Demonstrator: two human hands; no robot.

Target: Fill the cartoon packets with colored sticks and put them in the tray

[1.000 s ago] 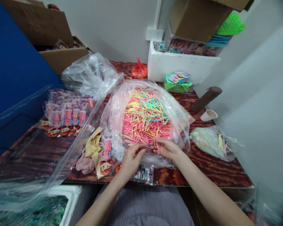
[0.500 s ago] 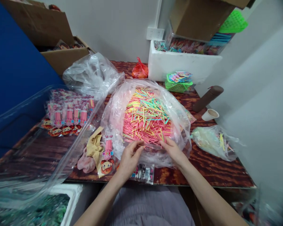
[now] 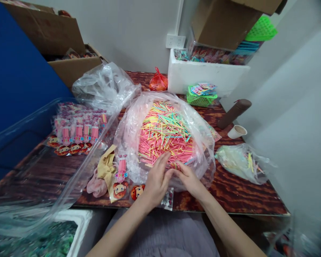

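Note:
A large clear plastic bag (image 3: pixel 128 125) lies wide at its mouth, heaped with thin coloured sticks (image 3: pixel 166 132) in pink, yellow and green. At its near edge my two hands meet around a small bundle of sticks (image 3: pixel 175 165). My left hand (image 3: pixel 157 182) is cupped against the bundle, its fingers straight and pressed together. My right hand (image 3: pixel 189 181) has its fingers closed on the bundle from the other side; most of the bundle is hidden. Left of the bag lie a filled stick packet (image 3: pixel 121 169) and a cartoon-head packet (image 3: pixel 137 192); another flat packet (image 3: pixel 168 200) is partly under my left wrist.
Filled packets (image 3: pixel 79 128) are piled inside a clear plastic bin (image 3: pixel 77 175) at left. Yellow and pink cloths (image 3: pixel 105 166) lie nearby. At right stand a brown flask (image 3: pixel 234 113), a paper cup (image 3: pixel 237 132) and a small bag (image 3: pixel 240 162). Behind is a white foam box (image 3: pixel 205 76).
My hands have come together: the left moved right and the right moved inward and slightly down, closing around the sticks. The cartoon-head packet is now uncovered.

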